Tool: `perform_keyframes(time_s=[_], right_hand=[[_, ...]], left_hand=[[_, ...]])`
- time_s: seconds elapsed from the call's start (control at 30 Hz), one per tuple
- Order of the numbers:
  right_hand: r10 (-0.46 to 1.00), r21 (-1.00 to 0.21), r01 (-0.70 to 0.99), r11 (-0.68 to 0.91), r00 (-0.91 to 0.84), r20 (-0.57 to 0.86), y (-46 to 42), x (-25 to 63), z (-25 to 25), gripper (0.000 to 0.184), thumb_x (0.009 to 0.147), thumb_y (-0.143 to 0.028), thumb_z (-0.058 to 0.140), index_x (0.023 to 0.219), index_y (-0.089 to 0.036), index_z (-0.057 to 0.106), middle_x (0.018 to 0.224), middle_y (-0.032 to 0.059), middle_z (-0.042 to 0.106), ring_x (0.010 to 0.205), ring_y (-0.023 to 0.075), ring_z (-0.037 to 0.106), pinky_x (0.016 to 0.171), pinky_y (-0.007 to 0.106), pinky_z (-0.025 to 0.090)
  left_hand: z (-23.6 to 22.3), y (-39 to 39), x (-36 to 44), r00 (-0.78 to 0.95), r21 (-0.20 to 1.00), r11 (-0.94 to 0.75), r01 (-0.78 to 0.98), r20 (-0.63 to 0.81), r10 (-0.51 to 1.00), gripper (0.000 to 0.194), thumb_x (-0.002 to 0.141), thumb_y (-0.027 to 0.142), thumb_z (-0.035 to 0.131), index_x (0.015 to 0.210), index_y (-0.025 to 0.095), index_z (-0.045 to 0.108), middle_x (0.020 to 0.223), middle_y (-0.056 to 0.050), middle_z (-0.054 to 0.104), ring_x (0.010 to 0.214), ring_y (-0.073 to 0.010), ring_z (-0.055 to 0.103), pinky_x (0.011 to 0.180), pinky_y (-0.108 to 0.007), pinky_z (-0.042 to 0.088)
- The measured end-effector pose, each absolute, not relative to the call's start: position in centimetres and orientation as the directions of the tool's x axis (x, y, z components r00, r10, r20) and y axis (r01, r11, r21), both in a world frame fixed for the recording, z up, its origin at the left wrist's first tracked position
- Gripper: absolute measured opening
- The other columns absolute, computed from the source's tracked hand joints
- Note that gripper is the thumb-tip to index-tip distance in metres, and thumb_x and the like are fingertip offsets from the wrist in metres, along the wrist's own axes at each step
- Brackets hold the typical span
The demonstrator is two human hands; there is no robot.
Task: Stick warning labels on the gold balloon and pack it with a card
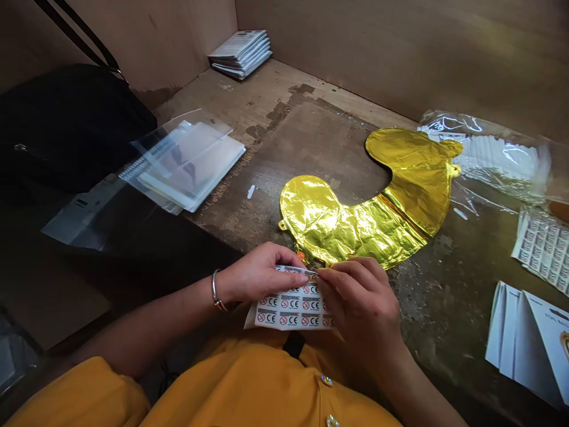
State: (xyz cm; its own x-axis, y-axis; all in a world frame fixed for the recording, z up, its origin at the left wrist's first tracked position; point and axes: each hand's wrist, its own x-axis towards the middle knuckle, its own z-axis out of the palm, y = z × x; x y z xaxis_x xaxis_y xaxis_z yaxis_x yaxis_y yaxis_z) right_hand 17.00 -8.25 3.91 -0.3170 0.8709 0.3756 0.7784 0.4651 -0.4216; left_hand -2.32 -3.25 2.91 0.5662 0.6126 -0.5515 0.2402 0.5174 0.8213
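My left hand (pixel 267 273) grips a sheet of stickers (pixel 291 305) by its upper edge, thumb on top. The sheet is white, with rows of CE marks and red warning circles. At the sheet's upper right corner, the thumb and forefinger of my right hand (pixel 362 290) are pinched together; whether a single sticker is between them is hidden. Just beyond both hands a gold foil balloon (pixel 355 228) lies flat on the table, curved and uninflated, with small hanging tabs. A small orange spot (pixel 301 255) shows at its near end.
Clear plastic sleeves (pixel 195 166) lie at the left beside a black bag (pixel 66 124). Folded cards (pixel 242 53) are stacked in the back corner. Along the right are a bag of white sticks (pixel 498 157), more sticker sheets (pixel 544 246) and printed cards (pixel 528 341).
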Motion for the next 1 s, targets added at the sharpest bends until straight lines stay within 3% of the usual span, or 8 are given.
perform_keyframes(time_s=[0.2,0.37,0.47,0.7,0.83,1.0], right_hand=[[0.778,-0.238,0.792,0.562,-0.410,0.475,-8.9,17.5,3.0,0.020,0.081,-0.018,0.063,0.100,-0.025,0.061,0.083,0.0019,0.070,0.083,0.0208,0.058,0.077,0.038,0.043],[0.722,-0.185,0.753,0.632,-0.485,0.493,-9.5,18.2,2.1,0.032,0.079,-0.027,0.063,0.111,-0.025,0.058,0.093,0.0050,0.070,0.089,0.0231,0.059,0.078,0.040,0.043],[0.729,-0.201,0.747,0.634,-0.490,0.478,-9.4,17.9,2.3,0.028,0.078,-0.025,0.064,0.105,-0.024,0.059,0.090,0.0054,0.068,0.086,0.0223,0.058,0.078,0.039,0.043],[0.869,-0.457,0.762,0.459,-0.276,0.411,-8.2,17.3,3.7,0.011,0.083,-0.012,0.060,0.088,-0.022,0.057,0.083,0.0041,0.062,0.078,0.0181,0.056,0.074,0.035,0.046],[0.870,-0.444,0.760,0.476,-0.333,0.364,-8.0,17.2,3.3,0.012,0.083,-0.017,0.063,0.094,-0.020,0.060,0.090,0.0052,0.067,0.083,0.0199,0.058,0.078,0.038,0.047],[0.845,-0.365,0.797,0.481,-0.310,0.436,-8.4,17.0,3.0,0.019,0.079,-0.014,0.068,0.097,-0.021,0.063,0.088,0.0041,0.070,0.080,0.0194,0.058,0.078,0.038,0.047]], left_hand=[[2.3,-3.4,-2.4,0.579,0.814,0.539,0.216,-0.551,0.601,0.023,0.073,0.032,0.070,0.080,0.011,0.067,0.072,0.000,0.064,0.060,-0.0097,0.057,0.056,-0.020,0.044],[2.2,-3.5,-2.1,0.568,0.789,0.579,0.204,-0.578,0.587,0.024,0.073,0.033,0.069,0.080,0.011,0.065,0.071,0.000,0.063,0.058,-0.0092,0.055,0.056,-0.021,0.044],[2.2,-3.4,-2.1,0.564,0.792,0.578,0.196,-0.573,0.594,0.025,0.073,0.034,0.069,0.079,0.011,0.065,0.070,0.001,0.062,0.059,-0.0089,0.054,0.057,-0.021,0.043],[2.1,-3.3,-2.3,0.575,0.798,0.564,0.213,-0.569,0.588,0.025,0.075,0.036,0.067,0.079,0.011,0.064,0.069,0.001,0.061,0.057,-0.0087,0.053,0.054,-0.019,0.042],[2.2,-3.5,-2.1,0.565,0.825,0.519,0.225,-0.544,0.620,0.022,0.076,0.034,0.065,0.077,0.012,0.064,0.069,0.001,0.060,0.061,-0.0095,0.054,0.055,-0.019,0.042],[2.4,-3.7,-1.9,0.567,0.847,0.489,0.206,-0.511,0.646,0.019,0.078,0.032,0.063,0.075,0.013,0.063,0.068,0.001,0.060,0.061,-0.0092,0.054,0.056,-0.019,0.042]])
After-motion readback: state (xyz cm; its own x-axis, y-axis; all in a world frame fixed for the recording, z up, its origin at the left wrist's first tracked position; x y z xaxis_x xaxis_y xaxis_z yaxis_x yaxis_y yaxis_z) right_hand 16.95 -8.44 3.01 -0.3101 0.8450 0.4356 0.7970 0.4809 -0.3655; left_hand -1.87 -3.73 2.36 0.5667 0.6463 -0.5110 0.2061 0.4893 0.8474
